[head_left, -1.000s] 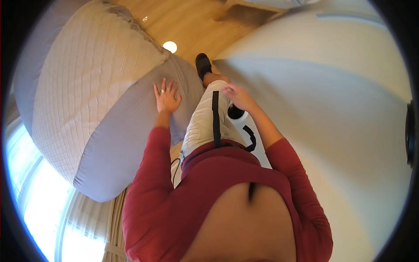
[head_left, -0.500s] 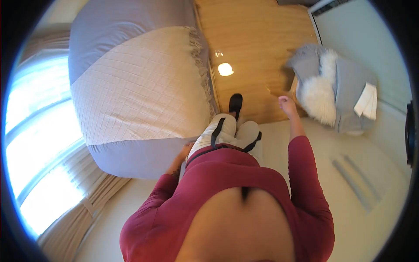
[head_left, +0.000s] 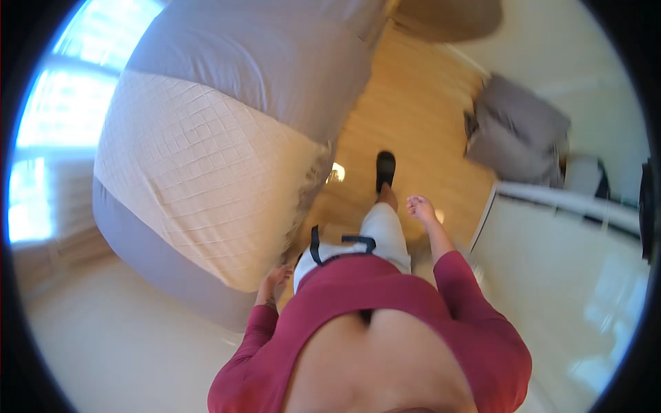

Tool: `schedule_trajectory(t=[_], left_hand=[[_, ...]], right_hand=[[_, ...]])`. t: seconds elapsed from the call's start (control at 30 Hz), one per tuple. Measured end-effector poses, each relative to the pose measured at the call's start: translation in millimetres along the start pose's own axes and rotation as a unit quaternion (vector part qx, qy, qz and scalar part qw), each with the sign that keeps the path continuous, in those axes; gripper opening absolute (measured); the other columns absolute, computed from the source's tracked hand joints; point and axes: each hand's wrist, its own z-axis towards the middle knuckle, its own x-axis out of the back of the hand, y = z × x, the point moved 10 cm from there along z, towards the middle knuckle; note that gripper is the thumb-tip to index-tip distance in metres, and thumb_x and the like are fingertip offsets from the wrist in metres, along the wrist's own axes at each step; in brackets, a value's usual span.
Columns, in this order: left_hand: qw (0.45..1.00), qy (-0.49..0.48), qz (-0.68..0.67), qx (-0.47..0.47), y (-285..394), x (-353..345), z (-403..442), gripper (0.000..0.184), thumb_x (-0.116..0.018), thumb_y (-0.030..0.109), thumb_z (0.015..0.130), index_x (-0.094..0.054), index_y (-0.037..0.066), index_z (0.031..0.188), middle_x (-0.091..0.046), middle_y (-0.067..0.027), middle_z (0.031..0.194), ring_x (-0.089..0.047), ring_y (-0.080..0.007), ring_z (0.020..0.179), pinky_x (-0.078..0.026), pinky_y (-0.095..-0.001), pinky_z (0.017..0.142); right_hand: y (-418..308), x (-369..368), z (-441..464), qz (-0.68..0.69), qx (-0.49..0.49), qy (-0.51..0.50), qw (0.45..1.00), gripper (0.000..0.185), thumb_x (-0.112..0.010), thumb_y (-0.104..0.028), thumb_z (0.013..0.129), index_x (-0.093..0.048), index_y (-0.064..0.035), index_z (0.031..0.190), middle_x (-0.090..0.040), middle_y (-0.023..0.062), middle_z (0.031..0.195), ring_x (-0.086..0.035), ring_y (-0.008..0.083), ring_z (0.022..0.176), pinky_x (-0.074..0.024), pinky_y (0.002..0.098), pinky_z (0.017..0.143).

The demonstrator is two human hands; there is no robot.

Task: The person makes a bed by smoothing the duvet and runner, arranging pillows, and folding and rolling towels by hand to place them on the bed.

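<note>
Cream cloth with a raised grid of lines makes up the throw [head_left: 200, 158] spread across the middle of the grey-covered bed [head_left: 241, 48], its fringe [head_left: 313, 175] running along the side by the wooden floor [head_left: 413, 89]. Grey bedding shows on either side of the throw, smooth on one side, lightly wrinkled on the other.

Close beside the bed, a person in a red top [head_left: 365, 282] and pale trousers [head_left: 385, 234] stands with two black straps [head_left: 315, 244] at the waist. One black shoe [head_left: 385, 171] is on the floor, a short way out from the bed's fringed side.

Of the hands, the left hand [head_left: 279, 275] is at the bed's near corner, fingers loosely bent, with nothing seen in it; I can't tell whether it touches the bedding. The right hand [head_left: 421, 208] hangs over the floor, well apart from the bed, half-open with fingers curled in, and I see nothing in its hold.

Across the floor from the bed, grey cushions [head_left: 516, 131] are heaped by the wall. On the bed's opposite side, a bright window [head_left: 62, 117] glares.
</note>
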Motion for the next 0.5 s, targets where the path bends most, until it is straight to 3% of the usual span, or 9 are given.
schedule_trajectory(t=[0.03,0.1,0.17,0.23,0.27,0.33,0.43,0.47,0.5], left_hand=[[0.999,0.006,-0.040,-0.012,15.1,-28.0,13.7,0.034,-0.046,0.035,0.083,-0.057,0.014,0.106,-0.061,-0.0015,0.095,-0.054,-0.0148,0.077,-0.041,-0.0326,0.062],[0.985,0.142,-0.081,0.060,57.6,-60.4,37.8,0.033,-0.047,0.032,0.082,-0.057,0.015,0.108,-0.060,-0.0021,0.097,-0.053,-0.0148,0.083,-0.039,-0.0345,0.067],[0.964,0.147,-0.201,0.095,77.1,-110.5,81.6,0.039,-0.048,0.033,0.082,-0.051,0.016,0.117,-0.057,-0.0027,0.104,-0.052,-0.0162,0.091,-0.038,-0.0365,0.072],[0.916,0.179,-0.357,0.033,119.1,-139.7,134.2,0.048,-0.042,0.028,0.087,-0.033,0.015,0.132,-0.043,-0.0060,0.127,-0.047,-0.0223,0.107,-0.037,-0.0403,0.085],[0.850,0.187,-0.492,0.001,126.4,-150.5,163.5,0.053,-0.039,0.031,0.089,-0.022,0.016,0.136,-0.033,-0.0052,0.135,-0.044,-0.0251,0.111,-0.036,-0.0430,0.087],[0.692,0.251,-0.676,-0.005,141.7,-161.1,224.7,0.056,-0.037,0.041,0.089,-0.021,0.019,0.137,-0.031,-0.0051,0.136,-0.040,-0.0265,0.115,-0.031,-0.0456,0.093],[0.418,0.274,-0.864,-0.054,193.3,-155.2,269.3,0.065,-0.038,0.047,0.087,-0.014,0.018,0.139,-0.025,-0.0058,0.140,-0.029,-0.0244,0.125,-0.023,-0.0455,0.101],[0.667,0.395,-0.611,-0.160,151.4,-120.6,339.6,0.064,-0.039,0.046,0.087,-0.016,0.016,0.138,-0.027,-0.0065,0.139,-0.031,-0.0231,0.124,-0.024,-0.0438,0.101],[0.745,0.567,-0.295,-0.192,131.6,-98.9,376.3,0.063,-0.039,0.045,0.086,-0.019,0.014,0.137,-0.029,-0.0071,0.138,-0.033,-0.0218,0.122,-0.026,-0.0422,0.100]], right_hand=[[-29.5,0.6,52.8,-0.033,0.060,-0.060,0.996,0.014,-0.049,-0.014,0.085,-0.059,-0.0093,0.092,-0.059,0.0032,0.075,-0.053,0.0100,0.059,-0.0436,0.0227,0.054],[-100.3,11.1,161.5,-0.116,0.088,-0.099,0.984,0.018,-0.049,-0.009,0.081,-0.059,-0.0066,0.095,-0.059,0.0047,0.077,-0.054,0.0136,0.065,-0.0447,0.0254,0.061],[-174.1,12.8,230.7,-0.333,0.198,-0.091,0.917,0.025,-0.051,-0.007,0.075,-0.058,-0.0024,0.099,-0.061,0.0085,0.086,-0.057,0.0186,0.079,-0.0458,0.0291,0.071],[-242.7,8.0,307.9,-0.463,0.211,-0.074,0.858,0.047,-0.058,-0.006,0.066,-0.050,-0.0011,0.112,-0.055,0.0147,0.109,-0.052,0.0261,0.102,-0.0414,0.0330,0.086],[-260.9,2.1,344.7,-0.497,0.242,-0.062,0.831,0.056,-0.061,-0.006,0.063,-0.046,-0.0018,0.117,-0.051,0.0165,0.117,-0.049,0.0281,0.108,-0.0400,0.0340,0.089],[-296.0,-21.3,407.0,-0.453,0.362,-0.063,0.813,0.074,-0.066,-0.001,0.059,-0.035,-0.0024,0.126,-0.041,0.0183,0.127,-0.043,0.0300,0.115,-0.0354,0.0345,0.095],[-329.6,-83.6,447.0,-0.383,0.362,-0.132,0.840,0.091,-0.070,0.004,0.056,-0.023,-0.0036,0.133,-0.030,0.0137,0.136,-0.029,0.0274,0.124,-0.0259,0.0335,0.102],[-338.2,-103.1,450.8,-0.386,0.334,-0.141,0.848,0.080,-0.069,-0.001,0.062,-0.028,-0.0016,0.130,-0.036,0.0148,0.132,-0.035,0.0274,0.121,-0.0287,0.0344,0.100],[-331.6,-117.7,461.7,-0.388,0.305,-0.148,0.857,0.069,-0.067,-0.006,0.068,-0.033,0.0004,0.128,-0.041,0.0158,0.127,-0.040,0.0275,0.117,-0.0314,0.0354,0.098]])
